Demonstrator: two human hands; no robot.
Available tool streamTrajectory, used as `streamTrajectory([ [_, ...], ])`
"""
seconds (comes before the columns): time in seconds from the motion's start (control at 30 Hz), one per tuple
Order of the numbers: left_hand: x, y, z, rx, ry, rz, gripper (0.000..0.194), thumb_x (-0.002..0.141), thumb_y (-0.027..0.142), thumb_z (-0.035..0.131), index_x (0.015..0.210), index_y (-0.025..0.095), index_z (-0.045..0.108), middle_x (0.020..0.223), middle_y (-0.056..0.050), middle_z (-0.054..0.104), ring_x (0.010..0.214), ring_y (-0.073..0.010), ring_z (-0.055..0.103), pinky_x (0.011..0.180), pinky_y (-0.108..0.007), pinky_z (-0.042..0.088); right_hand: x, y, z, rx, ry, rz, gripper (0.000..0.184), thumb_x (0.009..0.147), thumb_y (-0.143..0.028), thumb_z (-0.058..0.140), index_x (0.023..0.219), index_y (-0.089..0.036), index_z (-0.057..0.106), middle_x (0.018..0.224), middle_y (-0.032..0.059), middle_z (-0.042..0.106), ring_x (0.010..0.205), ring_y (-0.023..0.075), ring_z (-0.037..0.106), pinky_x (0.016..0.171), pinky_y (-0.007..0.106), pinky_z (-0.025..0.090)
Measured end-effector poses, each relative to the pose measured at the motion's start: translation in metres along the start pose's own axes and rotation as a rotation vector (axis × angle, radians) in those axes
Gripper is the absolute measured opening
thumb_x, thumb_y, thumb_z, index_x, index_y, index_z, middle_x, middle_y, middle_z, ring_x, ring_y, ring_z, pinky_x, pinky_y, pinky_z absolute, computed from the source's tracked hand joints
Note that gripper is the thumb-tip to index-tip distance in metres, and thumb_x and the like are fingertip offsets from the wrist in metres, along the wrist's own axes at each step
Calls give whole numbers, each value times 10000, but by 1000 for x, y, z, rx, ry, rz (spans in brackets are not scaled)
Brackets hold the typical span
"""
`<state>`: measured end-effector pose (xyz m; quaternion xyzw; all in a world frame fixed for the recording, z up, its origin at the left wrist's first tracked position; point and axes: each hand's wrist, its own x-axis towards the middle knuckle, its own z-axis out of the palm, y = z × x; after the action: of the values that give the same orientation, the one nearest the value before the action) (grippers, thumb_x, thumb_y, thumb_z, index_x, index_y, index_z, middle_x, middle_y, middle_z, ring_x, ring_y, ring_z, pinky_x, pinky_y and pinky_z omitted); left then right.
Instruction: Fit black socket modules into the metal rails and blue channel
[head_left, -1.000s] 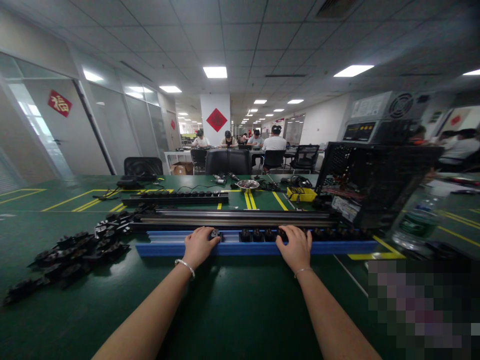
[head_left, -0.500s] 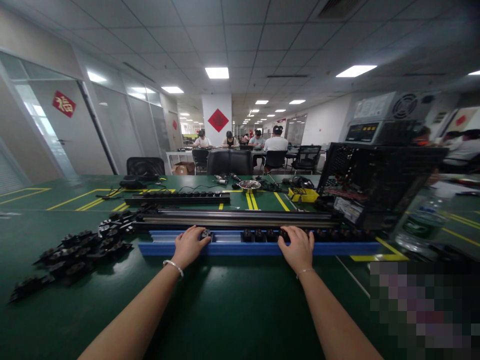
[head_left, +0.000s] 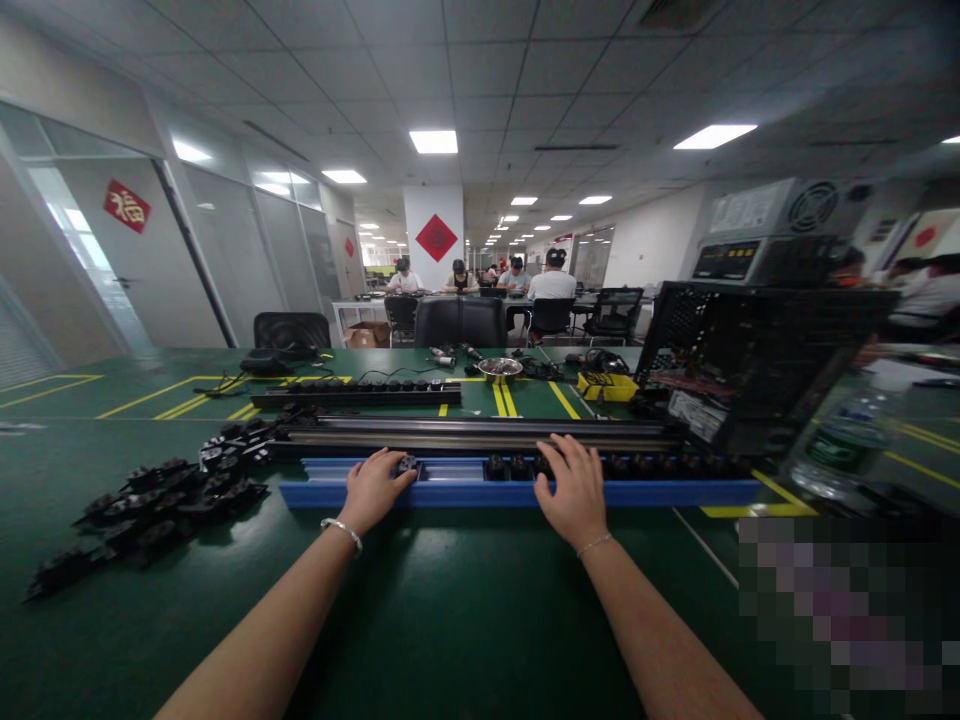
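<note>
Across the table in front of me lies a long blue channel rail [head_left: 450, 494]. A row of small black parts [head_left: 519, 467] sits in its middle and right stretch. My left hand [head_left: 373, 492] is closed on one black part [head_left: 407, 464] at the rail's left portion, thumb and fingers against it. My right hand [head_left: 574, 490] is over the row with its fingers apart, the fingertips close to the black parts; some of these are hidden behind it. I cannot tell whether the right fingertips touch them.
Loose black parts [head_left: 161, 505] are piled at the left. Behind the blue rail run dark metal rails [head_left: 480, 432]. Farther back are a black strip of parts [head_left: 360, 395], a metal bowl [head_left: 499, 370] and a yellow box [head_left: 607, 386]. A computer case [head_left: 780, 350] and plastic bottle [head_left: 847, 440] stand right.
My right hand has moved left along the row of black parts. My left hand stays on its black part, shifted very slightly left.
</note>
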<state>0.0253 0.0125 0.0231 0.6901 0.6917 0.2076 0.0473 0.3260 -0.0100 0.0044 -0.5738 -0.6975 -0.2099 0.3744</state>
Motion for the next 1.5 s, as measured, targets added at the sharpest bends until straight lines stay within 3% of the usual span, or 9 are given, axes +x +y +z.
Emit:
streamTrajectory([
  [0.2,1,-3,4,20,27,13,355,812,405,471,1125,275,577,1247,-38,570,1260,-217,384,996,-421,282,-6,-64,-2,157,-338,-407,471,846,-324,420,1313,-262,422,1389,16,411,1327,189,228,1102,433,108],
  [0.37,0,-2,5,33,42,18,365,811,410,477,1126,255,577,1254,-51,563,1237,-212,413,983,-400,303,-15,-76,11,129,-475,-440,493,881,-331,372,1366,-255,330,1390,34,410,1313,209,259,1089,505,85],
  [0.53,0,-1,5,25,43,7,377,811,420,477,1132,249,572,1265,-54,553,1234,-214,417,991,-396,303,-13,-73,25,68,-419,-350,425,890,-207,339,1308,-213,417,1259,78,534,1195,189,413,1083,482,124],
  [0.73,-1,-3,6,18,55,52,369,804,416,490,1122,249,577,1229,-40,581,1207,-205,448,981,-362,336,-6,-73,28,41,-362,-346,381,860,-85,328,1150,-211,541,1122,63,608,1073,171,495,1068,456,175],
  [1.0,0,-7,12,22,92,91,378,804,402,492,1121,219,586,1211,-53,593,1217,-213,440,1002,-352,336,-7,-73,26,35,-348,-329,366,854,-73,328,1110,-207,552,1081,61,619,1032,171,505,1065,450,165],
  [1.5,2,-21,5,-5,64,95,414,795,428,469,1123,205,590,1209,-46,596,1231,-210,426,1034,-326,322,-9,-70,27,38,-325,-272,367,801,-49,367,1073,-205,557,1043,56,620,1029,176,495,1069,450,117],
])
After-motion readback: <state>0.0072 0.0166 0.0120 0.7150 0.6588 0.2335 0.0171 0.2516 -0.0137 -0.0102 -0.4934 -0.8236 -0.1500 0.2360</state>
